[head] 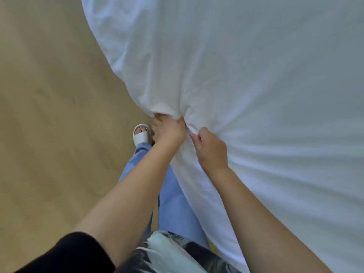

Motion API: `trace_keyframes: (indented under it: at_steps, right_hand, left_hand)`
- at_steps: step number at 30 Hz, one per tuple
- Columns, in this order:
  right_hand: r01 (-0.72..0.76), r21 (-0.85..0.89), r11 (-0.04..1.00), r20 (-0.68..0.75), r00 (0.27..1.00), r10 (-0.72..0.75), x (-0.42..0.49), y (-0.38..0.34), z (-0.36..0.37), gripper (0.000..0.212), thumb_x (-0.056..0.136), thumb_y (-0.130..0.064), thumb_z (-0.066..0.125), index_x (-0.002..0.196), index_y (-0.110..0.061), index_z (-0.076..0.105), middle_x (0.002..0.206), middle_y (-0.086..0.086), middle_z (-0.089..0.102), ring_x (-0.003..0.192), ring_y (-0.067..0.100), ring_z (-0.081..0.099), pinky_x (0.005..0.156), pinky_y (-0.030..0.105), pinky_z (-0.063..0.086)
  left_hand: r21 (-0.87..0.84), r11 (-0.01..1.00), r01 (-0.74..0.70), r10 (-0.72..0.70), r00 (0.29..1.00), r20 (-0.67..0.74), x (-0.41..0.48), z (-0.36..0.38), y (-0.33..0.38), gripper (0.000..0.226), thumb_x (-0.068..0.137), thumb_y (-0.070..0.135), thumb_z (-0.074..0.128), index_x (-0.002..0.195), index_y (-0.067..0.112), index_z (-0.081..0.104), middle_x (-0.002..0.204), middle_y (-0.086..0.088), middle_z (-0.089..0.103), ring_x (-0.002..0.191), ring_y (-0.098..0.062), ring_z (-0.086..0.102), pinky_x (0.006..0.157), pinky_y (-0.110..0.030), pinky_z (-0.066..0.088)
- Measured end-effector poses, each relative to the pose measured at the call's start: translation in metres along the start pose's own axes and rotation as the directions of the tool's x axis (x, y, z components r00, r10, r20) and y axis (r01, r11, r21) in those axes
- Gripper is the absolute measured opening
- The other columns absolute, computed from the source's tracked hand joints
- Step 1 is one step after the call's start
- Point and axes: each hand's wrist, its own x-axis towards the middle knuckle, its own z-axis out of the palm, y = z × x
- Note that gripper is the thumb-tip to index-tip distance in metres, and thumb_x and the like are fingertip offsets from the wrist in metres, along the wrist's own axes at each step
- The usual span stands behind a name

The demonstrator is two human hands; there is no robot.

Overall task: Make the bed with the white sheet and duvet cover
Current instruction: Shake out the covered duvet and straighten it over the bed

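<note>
Both left hand (pixel 168 132) and right hand (pixel 211 151) clutch the white sheet (pixel 256 75); fabric bunched between.

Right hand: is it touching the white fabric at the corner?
Touching. Head view shows the right hand pinching the bunched white fabric, folds radiating from its grip.

Soft, diffuse light is filling the frame without glare, leaving the white sheet (pixel 266 66) brightest near its gathered corner and greying toward the upper right, with only faint shadows sitting in the folds. The tan floor (pixel 45 119) is smearing into streaky blur, and the whole picture is looking slightly soft. The wide lens is bending the sheet's edge into a curve and stretching the forearms (pixel 128 194) at the bottom.
</note>
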Motion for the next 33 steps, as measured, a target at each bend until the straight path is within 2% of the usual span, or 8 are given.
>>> trace_keyframes:
  at_steps: [4, 7, 10, 13, 16, 20, 24, 33]
  right_hand:
    - [0.053, -0.03, 0.998, -0.336, 0.94, -0.06, -0.053, 0.023, 0.009, 0.037, 0.086, -0.039, 0.049, 0.109, -0.01, 0.05, 0.107, 0.016, 0.052, 0.097, 0.029, 0.047, 0.083, 0.038, 0.036]
    - [-0.085, -0.338, 0.937, -0.153, 0.988, 0.034, -0.138, 0.067, 0.045, 0.06, 0.083, -0.047, 0.041, 0.135, -0.017, 0.04, 0.148, 0.015, 0.025, 0.134, 0.032, 0.026, 0.108, 0.046, 0.015]
    - [0.089, -0.485, 0.87, 0.127, 0.991, -0.031, -0.2, 0.089, 0.072, 0.075, 0.071, -0.052, 0.053, 0.138, -0.022, 0.036, 0.159, 0.009, -0.001, 0.141, 0.032, 0.014, 0.109, 0.052, 0.009]
    - [0.024, -0.336, 0.941, -0.023, 0.999, -0.034, -0.173, 0.07, 0.05, 0.066, 0.072, -0.039, 0.045, 0.135, -0.019, 0.037, 0.152, 0.01, 0.022, 0.13, 0.029, 0.031, 0.099, 0.047, 0.042]
    - [0.003, -0.15, 0.989, -0.302, 0.952, -0.049, -0.125, 0.052, 0.006, 0.053, 0.077, -0.028, 0.045, 0.128, -0.013, 0.041, 0.135, 0.012, 0.034, 0.122, 0.031, 0.037, 0.097, 0.042, 0.037]
    - [-0.38, -0.143, 0.914, -0.405, 0.865, 0.296, -0.126, 0.076, 0.007, 0.066, 0.077, -0.032, 0.061, 0.137, -0.017, 0.036, 0.142, 0.015, 0.03, 0.127, 0.036, 0.03, 0.098, 0.055, 0.035]
    - [-0.434, -0.318, 0.843, 0.042, 0.882, 0.47, -0.214, 0.071, 0.053, 0.107, 0.056, -0.04, 0.084, 0.144, -0.021, 0.027, 0.146, 0.016, 0.032, 0.131, 0.036, 0.029, 0.083, 0.069, 0.041]
    - [-0.333, 0.161, 0.929, -0.201, 0.911, 0.361, -0.048, 0.018, -0.082, 0.054, 0.088, -0.024, 0.046, 0.138, -0.007, 0.039, 0.139, 0.022, 0.04, 0.124, 0.04, 0.042, 0.098, 0.046, 0.041]
  left_hand:
    - [0.236, 0.888, -0.394, 0.43, 0.893, -0.13, -0.045, 0.002, -0.013, 0.086, 0.087, 0.029, 0.055, 0.151, 0.009, 0.002, 0.157, -0.016, 0.006, 0.144, -0.033, 0.011, 0.113, -0.045, 0.018]
    - [0.426, 0.441, -0.79, 0.779, 0.573, 0.256, -0.073, 0.032, -0.051, 0.076, 0.08, 0.041, 0.058, 0.148, 0.025, 0.028, 0.157, -0.018, 0.008, 0.143, -0.042, 0.009, 0.106, -0.064, 0.024]
    - [0.527, 0.014, -0.85, 0.352, 0.498, 0.793, -0.074, 0.044, -0.089, 0.077, 0.092, 0.037, 0.05, 0.151, 0.032, 0.002, 0.149, -0.007, -0.033, 0.139, -0.035, -0.026, 0.111, -0.064, -0.004]
    - [0.51, 0.014, -0.86, 0.485, 0.452, 0.749, -0.069, 0.032, -0.084, 0.069, 0.08, 0.025, 0.066, 0.143, 0.024, 0.039, 0.156, -0.017, 0.016, 0.143, -0.034, 0.007, 0.109, -0.061, 0.019]
    - [0.468, 0.038, -0.883, 0.843, 0.28, 0.46, -0.061, 0.02, -0.052, 0.05, 0.06, 0.019, 0.07, 0.11, 0.014, 0.068, 0.122, -0.018, 0.061, 0.119, -0.032, 0.036, 0.087, -0.059, 0.045]
    - [0.543, -0.022, -0.84, 0.807, 0.306, 0.505, -0.057, 0.011, 0.0, 0.056, 0.086, 0.037, 0.043, 0.141, 0.027, 0.04, 0.151, -0.017, 0.031, 0.139, -0.036, 0.024, 0.103, -0.063, 0.028]
    - [0.393, -0.355, -0.848, 0.314, 0.288, 0.905, -0.07, 0.028, -0.006, 0.066, 0.095, 0.042, 0.042, 0.151, 0.034, 0.007, 0.157, -0.006, -0.02, 0.144, -0.03, -0.017, 0.111, -0.06, -0.006]
    - [0.476, 0.113, -0.872, 0.731, 0.398, 0.554, -0.048, -0.052, 0.09, 0.058, 0.093, 0.03, 0.051, 0.146, 0.018, 0.032, 0.153, -0.006, 0.027, 0.142, -0.024, 0.019, 0.113, -0.036, 0.014]
